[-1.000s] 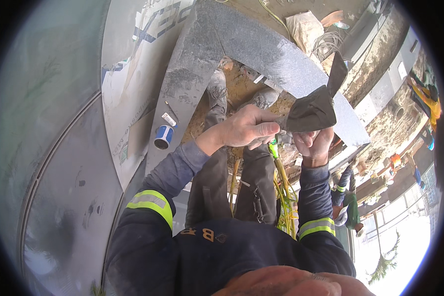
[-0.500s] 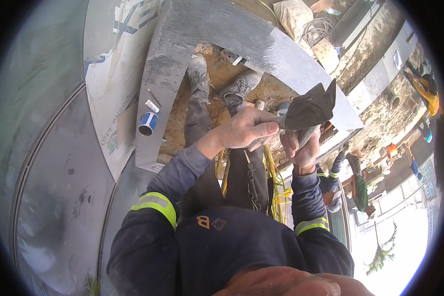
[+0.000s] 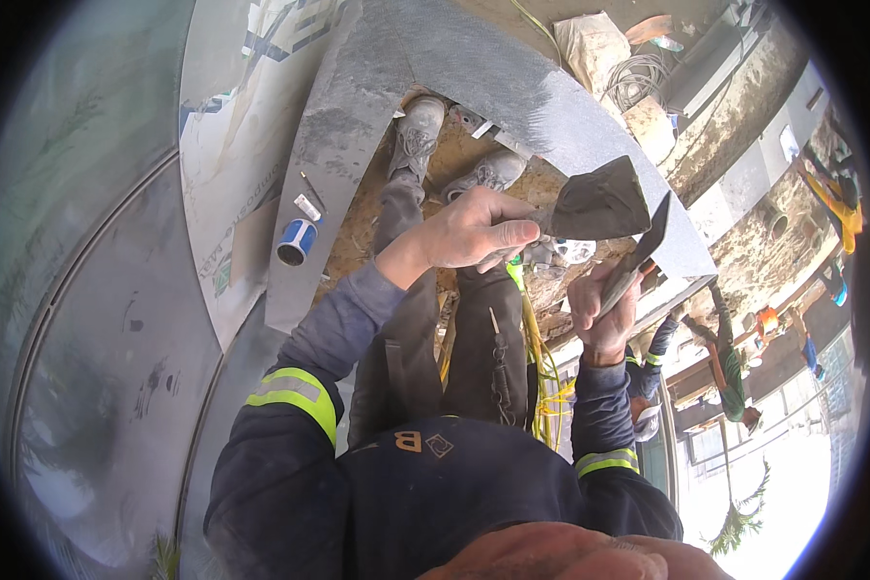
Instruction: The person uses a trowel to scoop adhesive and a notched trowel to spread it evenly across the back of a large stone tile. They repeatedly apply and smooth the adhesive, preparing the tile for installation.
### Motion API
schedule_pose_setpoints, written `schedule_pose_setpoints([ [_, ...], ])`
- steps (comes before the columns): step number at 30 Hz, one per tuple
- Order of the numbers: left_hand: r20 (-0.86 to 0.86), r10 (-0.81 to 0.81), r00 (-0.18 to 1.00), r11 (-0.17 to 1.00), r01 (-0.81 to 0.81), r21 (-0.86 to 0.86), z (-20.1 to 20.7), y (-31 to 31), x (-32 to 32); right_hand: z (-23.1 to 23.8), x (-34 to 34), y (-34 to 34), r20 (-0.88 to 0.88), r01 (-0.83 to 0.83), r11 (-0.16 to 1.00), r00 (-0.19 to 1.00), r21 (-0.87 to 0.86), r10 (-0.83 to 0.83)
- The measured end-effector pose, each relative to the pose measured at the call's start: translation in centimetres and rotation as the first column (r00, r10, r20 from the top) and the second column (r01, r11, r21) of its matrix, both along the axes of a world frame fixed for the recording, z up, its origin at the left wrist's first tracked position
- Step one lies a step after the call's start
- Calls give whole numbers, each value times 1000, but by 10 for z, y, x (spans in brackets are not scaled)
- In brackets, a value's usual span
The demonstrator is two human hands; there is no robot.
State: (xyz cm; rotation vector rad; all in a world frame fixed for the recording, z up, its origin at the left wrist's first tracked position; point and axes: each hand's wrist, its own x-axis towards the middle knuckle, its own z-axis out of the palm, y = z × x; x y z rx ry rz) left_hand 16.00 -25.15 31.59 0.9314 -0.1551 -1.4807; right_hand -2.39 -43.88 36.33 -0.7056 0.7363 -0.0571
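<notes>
My left hand (image 3: pixel 469 232) is closed round the handle of a putty knife, its wide blade (image 3: pixel 601 201) covered in dark grey paste and facing up over the gap in front of me. To the right, my right hand (image 3: pixel 604 311) grips a second putty knife (image 3: pixel 653 235), whose narrower-looking dark blade is turned nearly edge-on. The two blades are close together but apart. Below them are my legs and dusty shoes (image 3: pixel 418 130), standing in a gap beside a grey panel (image 3: pixel 454 48).
On the panel's left arm lie a blue-and-white can (image 3: pixel 297 241), a small white tube (image 3: pixel 307 206) and a thin stick (image 3: pixel 313 189). Yellow hoses (image 3: pixel 547 387) hang by my right leg. Coiled cable (image 3: pixel 636 81) lies at the far right. A person in green (image 3: pixel 731 379) and others work to the right.
The blades, close against each other before, have separated. My right hand has dropped slightly with its putty knife, and the left blade now shows its broad paste-covered face.
</notes>
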Motion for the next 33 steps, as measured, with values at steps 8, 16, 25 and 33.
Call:
schedule_pose_setpoints([
  [8, -28, 51, 998, 998, -50, 38, -12, 3, 22, -6, 19, 38, -168, -203, 967, 970, -156, 177],
  [16, -87, -54, 995, 996, 59, 62, -23, 15, 12, -18, 62, 51, -260, -33, 788, 952, -615, -164],
  [25, 109, -39, 993, 997, 31, 76, -32, 21, 18, -30, 74, 62, -345, -157, 652, 923, -741, -171],
  [33, -110, 31, 993, 988, -14, 155, -46, 49, 19, -48, 33, 64, -443, -460, 291, 888, -839, 125],
])
